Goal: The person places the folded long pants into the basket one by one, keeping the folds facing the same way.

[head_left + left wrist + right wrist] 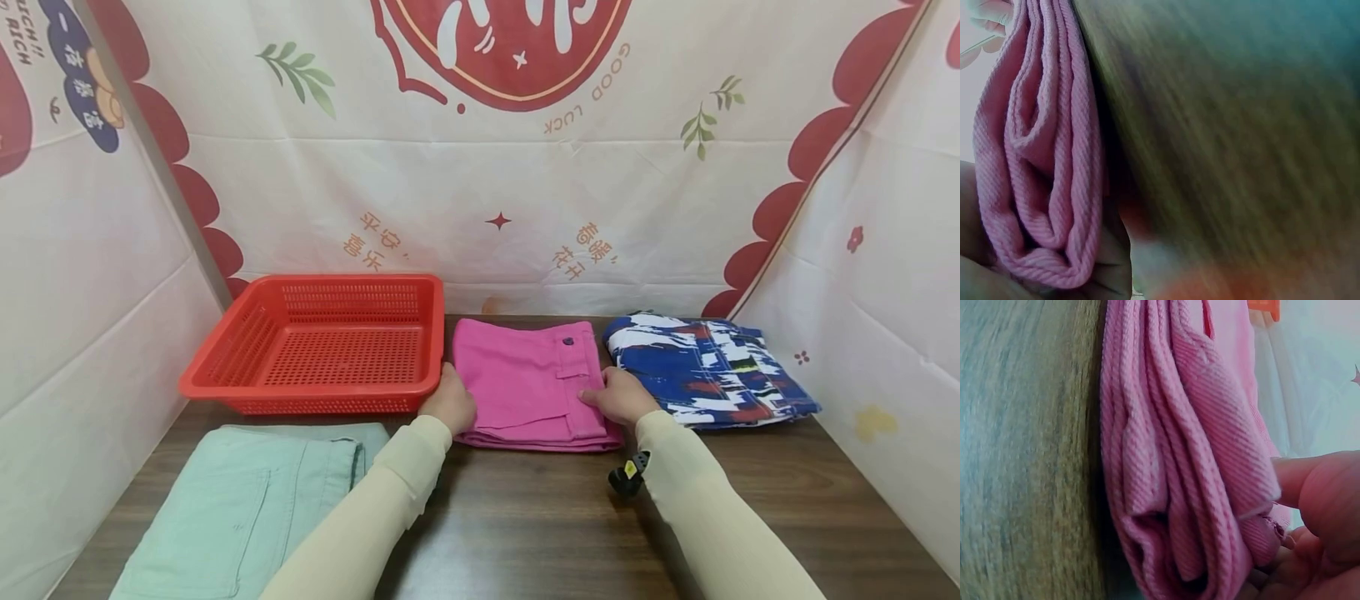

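Folded pink trousers (521, 383) lie on the table in the head view, waistband and dark button toward the right. My left hand (452, 402) grips their left edge, beside the red basket's corner. In the left wrist view, that hand (1110, 262) shows on both sides of the thick folded layers (1041, 150). At the right edge my right hand (621, 395) holds the trousers with its thumb on top of the waistband. The right wrist view shows the thumb (1310, 487) against the stacked pink layers (1172, 437), fingers curled below it.
A red perforated basket (311, 393) stands at the back left. Folded pale green trousers (225, 508) lie at the front left. Folded blue, white and red patterned clothing (705, 367) lies to the right, near the fabric wall (870, 292). A small black device (628, 477) is at my right wrist.
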Action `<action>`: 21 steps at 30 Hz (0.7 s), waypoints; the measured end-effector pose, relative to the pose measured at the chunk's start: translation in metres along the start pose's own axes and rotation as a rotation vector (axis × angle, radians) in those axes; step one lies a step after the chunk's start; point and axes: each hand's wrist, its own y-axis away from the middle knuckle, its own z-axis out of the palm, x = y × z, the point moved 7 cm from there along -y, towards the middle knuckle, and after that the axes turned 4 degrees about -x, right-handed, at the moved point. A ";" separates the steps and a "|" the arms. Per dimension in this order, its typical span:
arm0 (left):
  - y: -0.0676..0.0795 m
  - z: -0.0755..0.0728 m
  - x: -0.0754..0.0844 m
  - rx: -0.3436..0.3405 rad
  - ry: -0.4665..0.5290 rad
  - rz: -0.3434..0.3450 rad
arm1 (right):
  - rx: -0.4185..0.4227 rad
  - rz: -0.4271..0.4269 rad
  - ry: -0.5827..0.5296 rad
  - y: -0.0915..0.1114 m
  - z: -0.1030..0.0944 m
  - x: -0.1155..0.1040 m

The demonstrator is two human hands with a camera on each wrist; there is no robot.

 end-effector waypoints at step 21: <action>0.010 -0.003 0.001 0.026 0.057 0.030 | 0.046 -0.106 -0.001 0.004 -0.008 -0.005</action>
